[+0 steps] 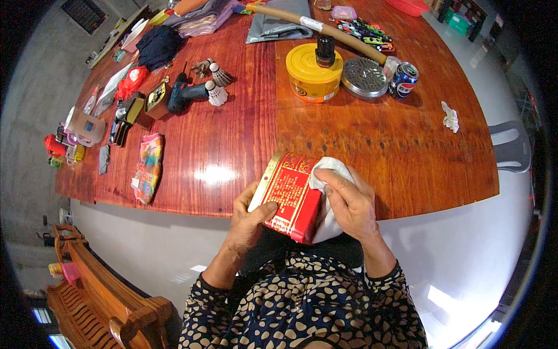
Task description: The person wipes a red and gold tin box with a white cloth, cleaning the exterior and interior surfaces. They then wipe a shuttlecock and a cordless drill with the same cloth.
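A red tin box (293, 192) with gold trim and printed writing is held tilted at the table's front edge. My left hand (249, 213) grips its gold-rimmed end, the thumb lying on the printed face. In my right hand (351, 200) a white cloth (330, 168) is pinched between thumb and fingers. The cloth presses against the upper right edge of the tin, and its loose part hangs down beside the tin. The tin's far side and underside are hidden.
Ahead on the wooden table (244, 144) stand a yellow-lidded tub (314, 83) with a black battery pack (325, 51) on it, a round metal tin (365, 78) and a soda can (403, 81). To the left lie a cordless drill (185, 94), shuttlecocks (216, 93) and a colourful pouch (148, 170).
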`<action>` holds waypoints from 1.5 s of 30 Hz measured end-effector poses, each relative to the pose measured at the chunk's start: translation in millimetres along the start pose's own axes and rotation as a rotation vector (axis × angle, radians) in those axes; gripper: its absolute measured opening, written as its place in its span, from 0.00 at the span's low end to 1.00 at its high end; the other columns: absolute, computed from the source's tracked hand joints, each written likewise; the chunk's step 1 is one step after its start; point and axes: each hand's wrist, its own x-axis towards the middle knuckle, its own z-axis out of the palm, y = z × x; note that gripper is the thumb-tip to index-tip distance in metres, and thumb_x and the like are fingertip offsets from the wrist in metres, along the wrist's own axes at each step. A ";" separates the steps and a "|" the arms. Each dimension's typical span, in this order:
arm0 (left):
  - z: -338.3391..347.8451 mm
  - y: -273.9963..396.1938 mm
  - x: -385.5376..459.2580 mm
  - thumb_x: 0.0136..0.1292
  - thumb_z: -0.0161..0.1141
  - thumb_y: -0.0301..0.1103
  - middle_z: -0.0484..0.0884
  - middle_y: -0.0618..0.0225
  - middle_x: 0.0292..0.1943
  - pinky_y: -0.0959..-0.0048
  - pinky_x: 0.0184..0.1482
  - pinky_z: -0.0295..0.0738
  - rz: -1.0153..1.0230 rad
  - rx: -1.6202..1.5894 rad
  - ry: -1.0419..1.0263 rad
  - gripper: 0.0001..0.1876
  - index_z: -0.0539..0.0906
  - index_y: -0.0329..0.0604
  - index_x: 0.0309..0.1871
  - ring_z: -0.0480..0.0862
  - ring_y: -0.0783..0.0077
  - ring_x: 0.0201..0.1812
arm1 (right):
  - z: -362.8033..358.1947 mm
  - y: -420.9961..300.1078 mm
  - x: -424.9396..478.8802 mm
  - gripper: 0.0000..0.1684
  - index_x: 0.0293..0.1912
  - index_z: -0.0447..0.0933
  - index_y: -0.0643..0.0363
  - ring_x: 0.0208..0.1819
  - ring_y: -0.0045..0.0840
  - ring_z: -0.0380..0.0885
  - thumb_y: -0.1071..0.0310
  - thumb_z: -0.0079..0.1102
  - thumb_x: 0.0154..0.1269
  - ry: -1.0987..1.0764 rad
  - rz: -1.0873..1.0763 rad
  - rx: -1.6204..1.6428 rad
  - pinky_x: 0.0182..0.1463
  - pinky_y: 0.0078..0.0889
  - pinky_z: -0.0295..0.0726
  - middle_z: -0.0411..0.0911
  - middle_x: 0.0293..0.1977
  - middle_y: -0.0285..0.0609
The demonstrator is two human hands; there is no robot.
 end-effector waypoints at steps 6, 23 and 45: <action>4.9 9.7 6.1 0.71 0.57 0.38 0.85 0.64 0.44 0.77 0.48 0.79 -0.056 0.046 -0.064 0.19 0.77 0.31 0.57 0.84 0.79 0.41 | -0.8 4.2 -4.9 0.19 0.51 0.81 0.55 0.36 0.43 0.81 0.76 0.61 0.58 -0.033 0.002 0.013 0.39 0.39 0.81 0.77 0.37 0.50; 8.2 1.9 3.2 0.74 0.52 0.34 0.84 0.66 0.44 0.82 0.43 0.77 -0.006 0.104 -0.018 0.16 0.77 0.30 0.55 0.81 0.84 0.41 | -25.5 -28.2 33.3 0.17 0.49 0.78 0.57 0.33 0.35 0.78 0.66 0.58 0.60 -0.391 -0.146 -0.460 0.30 0.35 0.78 0.73 0.33 0.44; 9.6 1.4 8.2 0.75 0.51 0.37 0.82 0.74 0.38 0.83 0.40 0.73 0.010 0.071 -0.014 0.15 0.79 0.33 0.53 0.76 0.88 0.36 | -6.5 -46.1 55.8 0.16 0.47 0.81 0.53 0.33 0.28 0.76 0.64 0.58 0.58 -0.625 -0.481 -0.655 0.30 0.31 0.77 0.71 0.31 0.37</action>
